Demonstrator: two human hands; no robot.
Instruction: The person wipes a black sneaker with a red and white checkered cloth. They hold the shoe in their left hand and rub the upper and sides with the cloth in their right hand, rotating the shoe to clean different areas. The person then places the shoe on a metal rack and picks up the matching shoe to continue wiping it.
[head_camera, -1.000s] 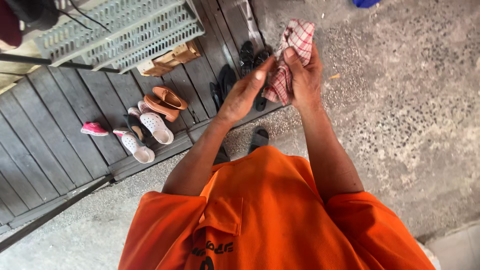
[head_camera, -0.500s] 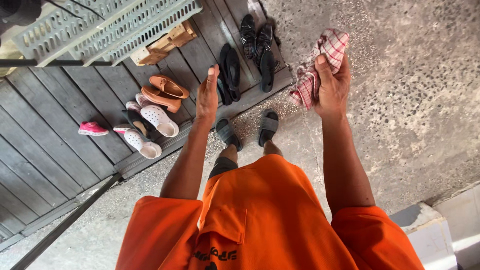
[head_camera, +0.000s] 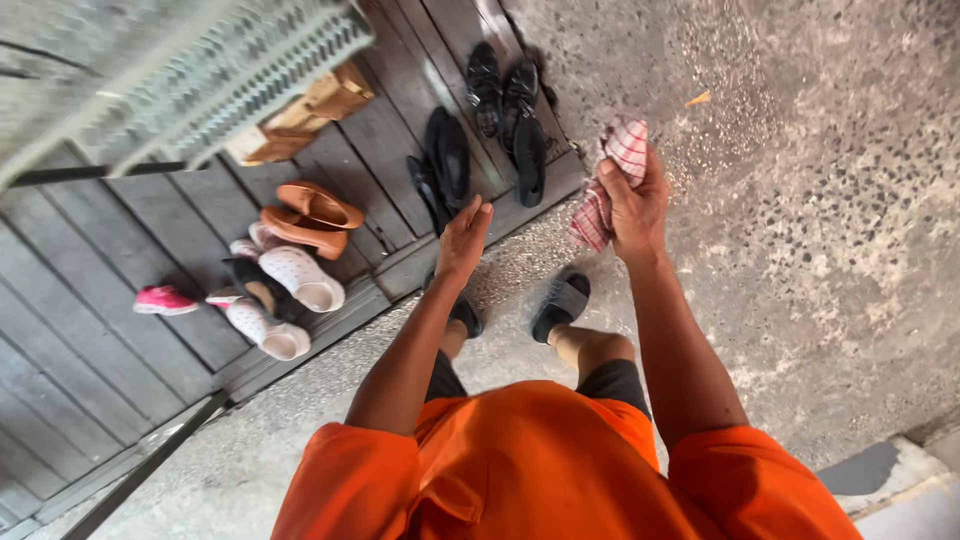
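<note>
Right hand (head_camera: 632, 205) up in front, fingers wrapped tight around a red-and-white checked cloth (head_camera: 608, 182), which bunches above the fist and hangs down its inner side, over the concrete floor (head_camera: 800, 230) just off the edge of the wooden decking (head_camera: 120, 330). Left hand (head_camera: 462, 238) is beside it, apart from the cloth, fingers straight and together, palm flat, holding nothing. Below them, two feet in dark slides (head_camera: 562, 303) stand on the concrete. On the decking: black shoes (head_camera: 505, 95) at the far edge, brown slip-ons (head_camera: 310, 215), white clogs (head_camera: 290, 300), a small pink shoe (head_camera: 165, 300). A pale plastic crate (head_camera: 200, 70) sits at the top left, blurred.
</note>
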